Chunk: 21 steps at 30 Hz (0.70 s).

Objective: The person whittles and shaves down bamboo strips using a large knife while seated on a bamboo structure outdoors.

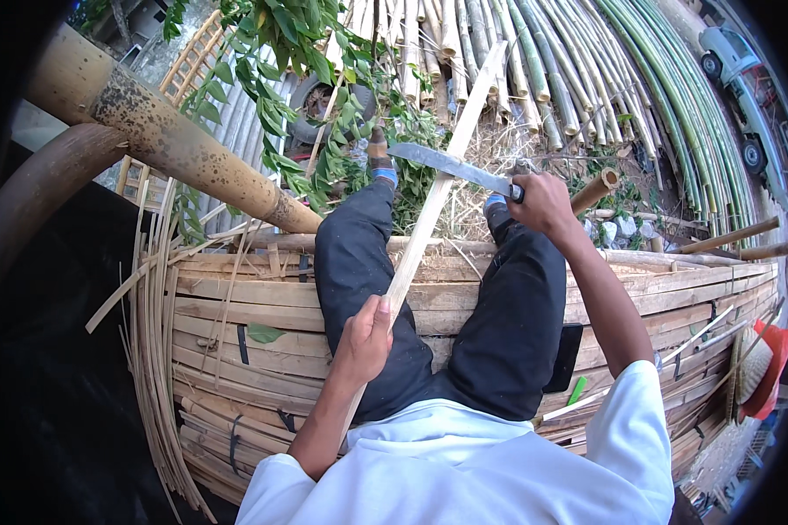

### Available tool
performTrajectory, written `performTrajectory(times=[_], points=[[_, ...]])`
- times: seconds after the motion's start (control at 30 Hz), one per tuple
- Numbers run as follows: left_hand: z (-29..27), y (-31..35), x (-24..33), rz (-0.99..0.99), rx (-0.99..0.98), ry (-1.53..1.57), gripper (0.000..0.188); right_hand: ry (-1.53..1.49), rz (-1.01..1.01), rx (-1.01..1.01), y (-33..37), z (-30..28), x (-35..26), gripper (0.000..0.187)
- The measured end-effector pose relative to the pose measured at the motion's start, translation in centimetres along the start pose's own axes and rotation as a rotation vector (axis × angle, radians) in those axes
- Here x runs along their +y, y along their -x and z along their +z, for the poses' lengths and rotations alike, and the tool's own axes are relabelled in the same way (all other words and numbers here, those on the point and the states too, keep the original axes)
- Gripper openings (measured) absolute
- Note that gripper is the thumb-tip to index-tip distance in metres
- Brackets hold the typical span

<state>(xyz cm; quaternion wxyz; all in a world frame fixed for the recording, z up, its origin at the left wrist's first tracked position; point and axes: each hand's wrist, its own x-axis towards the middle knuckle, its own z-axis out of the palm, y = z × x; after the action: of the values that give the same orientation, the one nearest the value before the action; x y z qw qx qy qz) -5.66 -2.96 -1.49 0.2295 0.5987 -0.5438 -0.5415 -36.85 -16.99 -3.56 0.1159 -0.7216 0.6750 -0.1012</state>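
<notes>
A long, pale bamboo strip slants from beside my left forearm up and away between my knees. My left hand is wrapped round its near part, thumb lying along the top. Farther out, my right hand grips the dark handle of a large knife. The blade lies across the strip and appears to touch it, its tip pointing left. My fingers hide most of the handle. The strip's near end runs down beside my left arm.
I sit on bundled split bamboo slats. Thin strips hang at the left, under a thick bamboo pole. Bamboo poles, leafy branches and a tyre lie ahead. A dark phone-like slab rests by my right thigh; a truck stands far right.
</notes>
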Motion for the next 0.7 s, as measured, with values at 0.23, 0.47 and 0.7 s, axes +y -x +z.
performTrajectory(times=[0.23,0.47,0.7], points=[[-0.4,1.2,-1.4,0.072,-0.042,0.025,0.042,-0.044,-0.371,-0.046,1.8,0.8,-3.2,0.018],[-1.1,2.5,-1.9,-0.036,-0.023,0.088,0.041,-0.066,0.025,-0.024,-0.4,0.8,-1.3,0.021],[-2.4,4.8,-1.4,-0.062,-0.043,0.057,0.042,0.029,-0.028,0.059,-2.3,-0.6,1.5,0.018]])
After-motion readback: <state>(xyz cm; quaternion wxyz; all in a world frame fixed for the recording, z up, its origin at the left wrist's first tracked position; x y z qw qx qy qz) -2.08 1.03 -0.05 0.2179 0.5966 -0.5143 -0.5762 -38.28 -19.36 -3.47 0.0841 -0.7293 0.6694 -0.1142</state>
